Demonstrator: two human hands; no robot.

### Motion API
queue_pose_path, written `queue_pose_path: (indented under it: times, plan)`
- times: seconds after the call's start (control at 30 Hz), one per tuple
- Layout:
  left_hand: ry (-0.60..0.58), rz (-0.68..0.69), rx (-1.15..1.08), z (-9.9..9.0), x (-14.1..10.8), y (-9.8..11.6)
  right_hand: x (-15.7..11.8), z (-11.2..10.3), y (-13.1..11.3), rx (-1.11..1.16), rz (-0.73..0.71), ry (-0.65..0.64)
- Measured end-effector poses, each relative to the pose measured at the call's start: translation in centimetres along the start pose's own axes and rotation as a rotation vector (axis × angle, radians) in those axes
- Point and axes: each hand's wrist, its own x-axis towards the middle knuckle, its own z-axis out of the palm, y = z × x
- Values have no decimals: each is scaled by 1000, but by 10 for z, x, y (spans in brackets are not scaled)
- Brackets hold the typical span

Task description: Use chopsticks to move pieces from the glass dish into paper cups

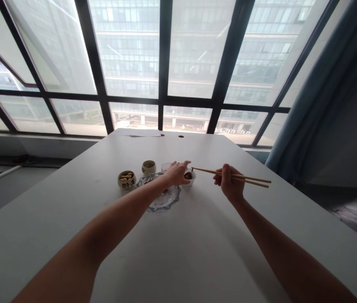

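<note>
My right hand holds a pair of wooden chopsticks, pointing left. A small dark piece shows at their tips, just over a small clear plastic cup with dark bits of food inside. My left hand is around the near left side of this cup, thumb in front and index finger stretched behind. A second clear container is partly hidden behind that hand. Below my left forearm sits a scalloped glass plate, its contents mostly covered by the arm.
Left of the plate stands a small pot with dark lettering, holding peanut-like pieces. A similar pot stands behind it. Sheets of paper lie at the far end of the white table. A blue curtain hangs at right.
</note>
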Motion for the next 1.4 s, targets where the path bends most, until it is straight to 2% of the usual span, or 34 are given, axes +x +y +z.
queue_pose_path:
  times: [0.13, 0.27, 0.4, 0.6, 0.73, 0.83, 0.93, 1.0, 1.1, 1.2, 1.3, 1.4]
  plan:
    - [138, 91, -85, 1, -7, -1, -3, -4, -6, -73, -113, -69]
    - [158, 110, -91, -4, -13, 3, -3, -4, -4, -95, -149, -96]
    - [117, 64, -71, -8, -15, 5, 0, -1, -1, -69, -117, -194]
    - [16, -6, 4, -3, -5, -4, 2, 3, -16, 27, -37, -54]
    - [-52, -6, -14, -15, -8, -14, -7, 7, -32, 66, -29, -55]
    - [15, -11, -29, -37, -32, -28, -19, 14, -41, 72, -24, -154]
    - [173, -69, -42, -56, -73, -45, -29, 29, -42, 33, -8, -361]
    - [249, -102, -40, -62, -103, -55, -32, 41, -40, -23, -19, -468]
    - [326, -122, -35, -58, -145, -66, -33, 57, -38, -109, -92, -550]
    - [369, -80, -40, -47, -178, -70, -33, 65, -38, -167, -176, -602]
    - [389, -37, -59, -35, -201, -69, -35, 68, -40, -193, -223, -630]
    - [422, -20, -85, -27, -212, -68, -40, 69, -42, -210, -249, -640]
